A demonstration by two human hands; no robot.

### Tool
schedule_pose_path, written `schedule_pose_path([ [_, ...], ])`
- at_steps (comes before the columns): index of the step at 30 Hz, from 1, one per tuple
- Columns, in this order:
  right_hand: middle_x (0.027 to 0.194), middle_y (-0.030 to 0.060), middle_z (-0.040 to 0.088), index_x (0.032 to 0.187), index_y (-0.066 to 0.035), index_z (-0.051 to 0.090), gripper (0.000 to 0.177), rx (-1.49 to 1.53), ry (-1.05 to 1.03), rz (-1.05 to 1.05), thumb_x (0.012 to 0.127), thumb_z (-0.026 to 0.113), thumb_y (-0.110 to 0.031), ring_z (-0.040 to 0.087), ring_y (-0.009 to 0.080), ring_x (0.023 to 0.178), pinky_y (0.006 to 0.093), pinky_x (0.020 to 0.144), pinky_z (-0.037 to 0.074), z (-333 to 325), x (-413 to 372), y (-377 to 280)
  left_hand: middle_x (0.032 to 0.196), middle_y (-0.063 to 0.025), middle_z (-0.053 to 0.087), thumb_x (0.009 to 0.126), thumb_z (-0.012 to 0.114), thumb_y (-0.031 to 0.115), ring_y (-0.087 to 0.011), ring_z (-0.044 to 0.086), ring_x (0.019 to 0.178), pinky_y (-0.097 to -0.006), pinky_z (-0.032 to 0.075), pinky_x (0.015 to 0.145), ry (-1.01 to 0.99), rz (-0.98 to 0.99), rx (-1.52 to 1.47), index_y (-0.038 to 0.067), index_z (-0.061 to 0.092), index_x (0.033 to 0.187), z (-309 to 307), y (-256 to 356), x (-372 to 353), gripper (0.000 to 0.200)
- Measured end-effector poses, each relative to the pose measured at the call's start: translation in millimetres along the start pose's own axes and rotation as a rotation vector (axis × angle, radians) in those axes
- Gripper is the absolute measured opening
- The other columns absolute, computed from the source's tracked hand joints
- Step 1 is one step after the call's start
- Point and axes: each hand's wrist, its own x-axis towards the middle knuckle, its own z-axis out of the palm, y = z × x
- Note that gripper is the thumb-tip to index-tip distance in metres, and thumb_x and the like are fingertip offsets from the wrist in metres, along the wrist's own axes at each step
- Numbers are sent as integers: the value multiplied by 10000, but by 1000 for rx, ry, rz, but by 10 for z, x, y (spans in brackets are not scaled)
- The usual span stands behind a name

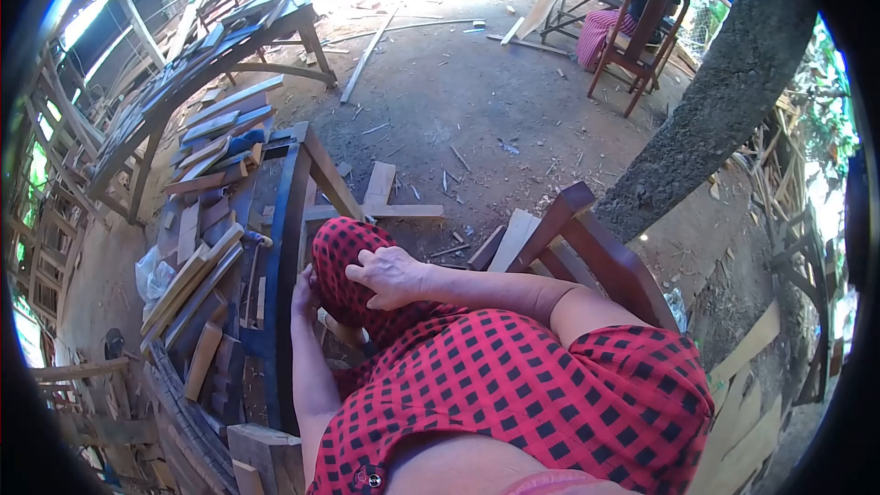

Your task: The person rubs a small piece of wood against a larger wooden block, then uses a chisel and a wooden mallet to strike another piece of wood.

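My right hand rests on top of my raised knee, which is covered by red-and-black checked cloth. Its fingers are curled in, and anything in them is too small to make out. My left hand is against the outer side of the same knee, its fingers mostly hidden by the cloth. Close by on the left runs the dark edge of a wooden frame. Just ahead of the knee, pieces of lumber lie crossed on the ground.
Stacked boards and a long workbench fill the left side. A dark wooden furniture part stands at my right, near a leaning tree trunk. Farther back, another person sits on a wooden chair at a table.
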Motion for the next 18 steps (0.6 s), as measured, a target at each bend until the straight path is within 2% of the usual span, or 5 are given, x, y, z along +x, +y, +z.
schedule_pose_path([
  [2,981,189,556,1096,-70,524,513,-2,-5,2,675,730,-278,620,364,868,459,751,507,15,-6,-7,1298,-94,585,993,337,498,-219,568,1169,-375,436,993,-98,24,-84,74,504,1348,-136,-186,127,578],
  [4,986,190,555,1095,-70,525,512,-6,-6,1,676,731,-280,618,363,875,459,755,507,27,-11,-9,1325,-84,567,985,356,514,-216,566,1176,-377,445,988,181,56,227,101,491,1368,-74,-334,143,579],
  [6,990,191,555,1094,-70,527,511,-12,-3,1,677,732,-282,617,363,882,459,760,507,44,-5,1,1331,-84,562,986,355,515,-218,561,1183,-381,442,993,168,49,221,104,487,1373,-48,-276,83,580],
  [14,992,193,567,1078,-57,541,505,20,35,46,660,742,-256,613,369,922,455,781,510,88,-38,20,1354,-88,536,984,361,505,-242,511,1237,-390,424,1010,-128,-84,-16,123,473,1384,53,9,-197,564],
  [18,989,195,564,1084,-53,546,510,12,25,24,649,735,-241,612,364,906,455,772,510,130,-54,17,1326,-72,550,975,388,481,-229,521,1218,-377,432,996,106,61,68,120,480,1369,-6,-276,-45,541],
])
